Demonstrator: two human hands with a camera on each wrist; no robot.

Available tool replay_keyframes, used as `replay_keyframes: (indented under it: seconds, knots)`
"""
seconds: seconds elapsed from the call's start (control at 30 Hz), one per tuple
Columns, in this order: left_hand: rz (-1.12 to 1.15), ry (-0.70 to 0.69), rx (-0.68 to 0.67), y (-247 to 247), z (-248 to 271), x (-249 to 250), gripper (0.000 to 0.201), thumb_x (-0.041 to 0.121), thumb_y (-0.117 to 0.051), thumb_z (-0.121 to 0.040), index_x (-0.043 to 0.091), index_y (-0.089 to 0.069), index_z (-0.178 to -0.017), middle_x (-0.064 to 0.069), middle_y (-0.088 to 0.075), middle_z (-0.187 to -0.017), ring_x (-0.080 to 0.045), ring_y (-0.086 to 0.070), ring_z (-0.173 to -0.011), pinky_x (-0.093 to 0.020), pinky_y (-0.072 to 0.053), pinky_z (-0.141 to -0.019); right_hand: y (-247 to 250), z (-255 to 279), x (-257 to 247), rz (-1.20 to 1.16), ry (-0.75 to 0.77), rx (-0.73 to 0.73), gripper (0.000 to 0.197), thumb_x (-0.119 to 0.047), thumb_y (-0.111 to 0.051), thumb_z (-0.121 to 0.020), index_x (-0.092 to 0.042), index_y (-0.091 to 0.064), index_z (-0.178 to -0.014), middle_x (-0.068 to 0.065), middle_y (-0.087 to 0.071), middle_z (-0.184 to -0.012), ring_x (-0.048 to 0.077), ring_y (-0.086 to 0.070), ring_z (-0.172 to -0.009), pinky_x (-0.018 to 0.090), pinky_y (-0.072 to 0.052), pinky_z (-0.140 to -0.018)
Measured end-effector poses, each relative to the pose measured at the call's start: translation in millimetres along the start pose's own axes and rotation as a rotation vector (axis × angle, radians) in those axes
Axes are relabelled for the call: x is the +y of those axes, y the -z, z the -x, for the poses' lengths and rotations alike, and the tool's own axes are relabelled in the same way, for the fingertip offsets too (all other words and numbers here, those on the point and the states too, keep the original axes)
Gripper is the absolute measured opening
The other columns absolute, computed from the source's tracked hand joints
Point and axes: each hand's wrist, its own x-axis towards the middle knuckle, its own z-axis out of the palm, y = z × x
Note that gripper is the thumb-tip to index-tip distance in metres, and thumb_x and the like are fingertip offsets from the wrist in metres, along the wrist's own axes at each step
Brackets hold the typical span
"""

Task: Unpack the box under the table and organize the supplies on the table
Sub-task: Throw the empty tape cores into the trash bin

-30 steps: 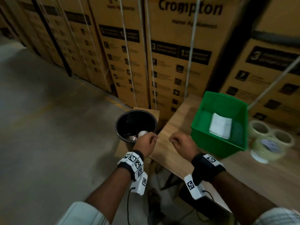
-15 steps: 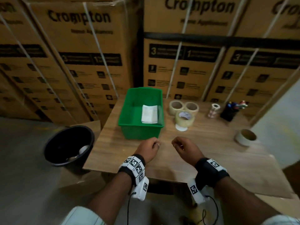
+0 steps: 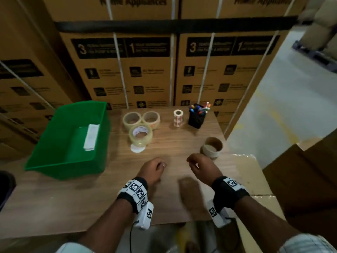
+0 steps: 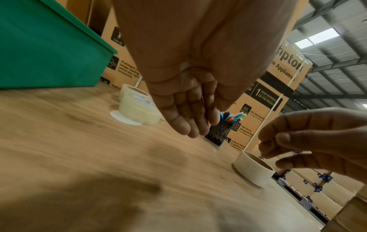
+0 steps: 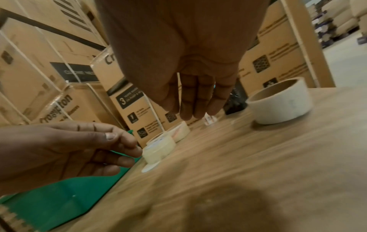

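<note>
My left hand [image 3: 155,168] and right hand [image 3: 198,166] hover side by side over the wooden table [image 3: 73,203], fingers loosely curled, holding nothing. A green bin [image 3: 63,170] with a white paper pack [image 3: 91,136] inside stands at the left. Three clear tape rolls [image 3: 140,136] cluster in the middle. Behind them are a small label roll [image 3: 178,118] and a black pen holder [image 3: 197,118]. A pale tape roll [image 3: 212,147] lies just beyond my right hand [image 4: 298,141]. The box under the table is hidden.
Stacked brown appliance cartons [image 3: 145,70] wall off the table's far side and left. A flat cardboard sheet [image 3: 253,176] covers the table's right end. A black bucket [image 3: 5,187] shows at the left edge. Grey floor [image 3: 282,106] opens to the right.
The view has swung right from the black bucket to the table. Both hands moved with it and now hover over the table's middle, still holding nothing.
</note>
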Motion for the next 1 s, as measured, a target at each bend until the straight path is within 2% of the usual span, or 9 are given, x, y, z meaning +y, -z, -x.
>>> replay_keyframes:
  seconds: [0.17,0.27,0.33,0.53,0.67,0.77,0.83,0.93,1.0]
  knots:
    - [0.000,0.009,-0.025,-33.2,-31.3,29.9,0.017,0.021,-0.052,-0.094,0.012,-0.066,-0.098,-0.005,-0.070,-0.101,-0.022,-0.064,-0.095,-0.034,-0.050,-0.088,29.0,-7.6,56.2,0.124,-0.036,-0.002,0.028,-0.013,-0.058,-0.084,-0.011,-0.059,-0.112,0.010,-0.051,-0.117,0.027,-0.057,-0.096,0.035,-0.048,-0.081]
    - [-0.038,0.001,-0.033,-44.9,-44.5,44.9,0.017,0.020,-0.050,-0.094,0.013,-0.065,-0.098,-0.005,-0.069,-0.100,-0.022,-0.063,-0.093,-0.034,-0.050,-0.086,40.2,-16.2,76.1,0.343,-0.027,-0.056,0.033,-0.009,-0.062,-0.075,-0.006,-0.060,-0.108,0.018,-0.055,-0.113,0.039,-0.057,-0.093,0.044,-0.053,-0.068]
    - [-0.091,-0.005,-0.042,-51.2,-51.0,51.9,0.018,0.020,-0.049,-0.094,0.012,-0.064,-0.099,-0.005,-0.069,-0.101,-0.022,-0.062,-0.094,-0.032,-0.048,-0.083,44.5,-21.2,84.4,0.456,-0.015,-0.096,0.038,-0.007,-0.066,-0.069,-0.007,-0.061,-0.106,0.018,-0.059,-0.107,0.041,-0.058,-0.089,0.043,-0.053,-0.063]
    - [-0.217,0.010,0.010,-64.0,-57.8,59.9,0.022,0.020,-0.046,-0.093,0.017,-0.064,-0.105,-0.003,-0.067,-0.105,-0.021,-0.060,-0.097,-0.028,-0.045,-0.082,47.1,-29.4,100.8,0.663,-0.069,-0.184,0.043,-0.013,-0.050,-0.085,-0.017,-0.047,-0.127,0.010,-0.053,-0.127,0.033,-0.044,-0.117,0.042,-0.038,-0.092]
    - [-0.302,-0.037,0.139,-67.4,-52.9,63.2,0.026,0.019,-0.042,-0.093,0.019,-0.063,-0.108,0.001,-0.066,-0.110,-0.020,-0.061,-0.100,-0.033,-0.050,-0.084,44.6,-30.8,100.8,0.761,-0.046,-0.248,0.039,-0.010,-0.045,-0.088,-0.015,-0.047,-0.127,0.011,-0.054,-0.128,0.034,-0.039,-0.123,0.044,-0.035,-0.097]
    - [-0.311,-0.046,0.170,-66.7,-45.1,62.0,0.026,0.017,-0.042,-0.092,0.019,-0.063,-0.108,0.001,-0.066,-0.110,-0.020,-0.060,-0.100,-0.032,-0.049,-0.084,41.4,-31.5,99.7,0.730,-0.036,-0.250,0.040,-0.010,-0.045,-0.088,-0.017,-0.049,-0.128,0.011,-0.056,-0.128,0.036,-0.036,-0.128,0.044,-0.033,-0.098]
    - [-0.311,-0.043,0.184,-61.9,-38.0,57.5,0.025,0.017,-0.043,-0.092,0.020,-0.062,-0.108,0.003,-0.066,-0.110,-0.018,-0.060,-0.099,-0.031,-0.049,-0.083,39.3,-30.8,91.9,0.644,0.018,-0.176,0.043,-0.007,-0.053,-0.081,-0.019,-0.055,-0.122,0.008,-0.062,-0.120,0.035,-0.043,-0.121,0.042,-0.034,-0.092]
    - [-0.298,-0.023,0.221,-47.5,-22.7,42.7,0.024,0.017,-0.044,-0.091,0.020,-0.063,-0.107,0.002,-0.066,-0.109,-0.018,-0.060,-0.098,-0.031,-0.049,-0.083,31.2,-29.4,67.2,0.605,0.136,-0.086,0.050,-0.003,-0.076,-0.051,-0.023,-0.065,-0.095,0.000,-0.071,-0.083,0.028,-0.058,-0.083,0.036,-0.043,-0.068]
    - [-0.278,0.004,0.258,-33.9,-7.1,27.7,0.024,0.017,-0.044,-0.091,0.020,-0.063,-0.106,0.002,-0.065,-0.108,-0.019,-0.061,-0.098,-0.033,-0.050,-0.083,18.8,-28.4,46.5,0.560,0.223,-0.061,0.054,-0.002,-0.077,-0.045,-0.025,-0.066,-0.092,-0.003,-0.070,-0.079,0.026,-0.058,-0.075,0.034,-0.044,-0.061]
